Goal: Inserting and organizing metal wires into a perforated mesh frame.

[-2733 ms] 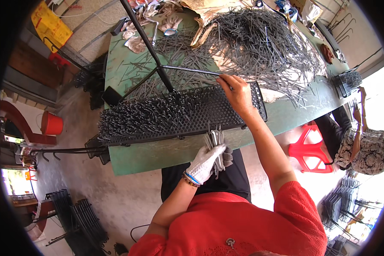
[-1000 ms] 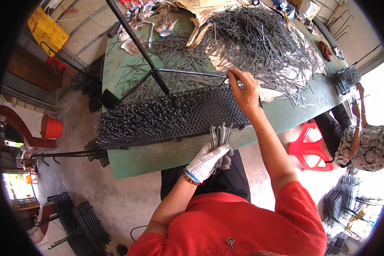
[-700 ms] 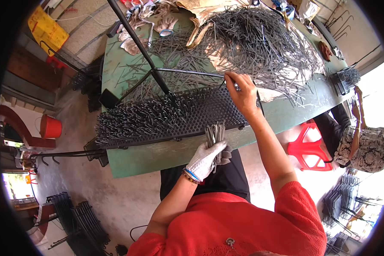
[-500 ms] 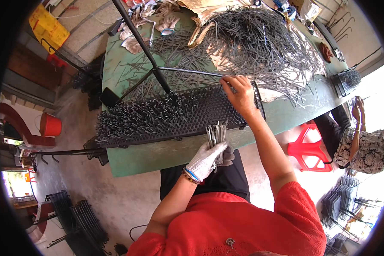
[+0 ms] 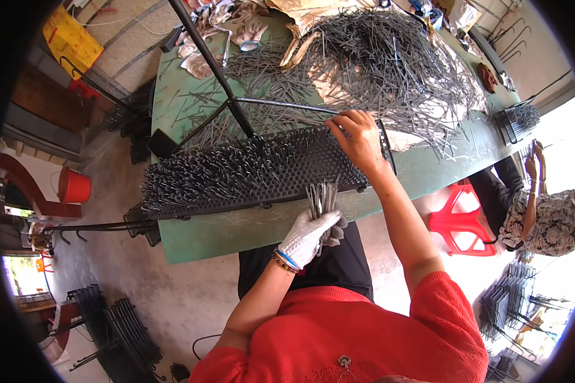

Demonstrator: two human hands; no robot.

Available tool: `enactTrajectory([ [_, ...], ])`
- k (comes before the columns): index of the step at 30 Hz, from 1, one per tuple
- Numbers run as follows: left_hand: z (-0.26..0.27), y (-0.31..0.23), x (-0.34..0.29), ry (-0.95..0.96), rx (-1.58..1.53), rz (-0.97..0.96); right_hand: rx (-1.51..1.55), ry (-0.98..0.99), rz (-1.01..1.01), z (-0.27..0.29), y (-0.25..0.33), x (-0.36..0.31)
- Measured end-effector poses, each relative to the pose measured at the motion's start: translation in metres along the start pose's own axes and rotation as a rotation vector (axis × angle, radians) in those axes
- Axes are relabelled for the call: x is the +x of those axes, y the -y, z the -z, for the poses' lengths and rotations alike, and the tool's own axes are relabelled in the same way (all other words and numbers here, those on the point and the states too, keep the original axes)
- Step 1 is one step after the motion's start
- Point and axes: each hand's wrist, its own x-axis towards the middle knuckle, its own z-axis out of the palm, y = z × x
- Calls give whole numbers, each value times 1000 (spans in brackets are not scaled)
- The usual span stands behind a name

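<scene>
Clearly, the left hand (image 5: 308, 237), which wears a white glove with greyish fingertips, is at five o'clock from the middle of the view. Its fingers are closed firmly around a bundle of thin grey strips (image 5: 322, 199), whose upper ends spread a little like a fan. This bundle is just before the near edge of a long black perforated panel (image 5: 308, 171), which lies on the green table (image 5: 201, 241) and reaches from nine o'clock toward two o'clock.

The right hand (image 5: 359, 142) is bare, at two o'clock, over the right end of the panel. Its fingers are bent and near to each other, but I cannot tell whether they pinch a strip, because the fingertips are partly hidden.

Between nine and ten o'clock, many dark strips (image 5: 201, 173) stand closely in the holes of the panel; toward its right part the holes are bare. A black pole (image 5: 211, 60) rises from the panel toward eleven o'clock, with side braces. At one o'clock lies a large loose pile of strips (image 5: 390, 57), partly on brown paper.

At three o'clock there are a red plastic stool (image 5: 461, 225) and another person (image 5: 543, 220) in patterned clothes. A red bucket (image 5: 75, 186) is at nine o'clock.
</scene>
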Motion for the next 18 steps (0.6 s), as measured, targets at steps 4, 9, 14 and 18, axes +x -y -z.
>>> enactTrajectory([
  [4,-6,-4,-4,-40,-24,18,-28,-11,-19,-5,-2,0],
  [9,-5,-2,-4,-18,-61,-30,-53,-52,-59,-6,4,1],
  [14,-2,-2,-2,-14,-99,-23,-61,-106,-76,-8,7,-5],
  [18,2,-2,-1,0,-60,5,-35,-93,-126,-7,10,-7],
])
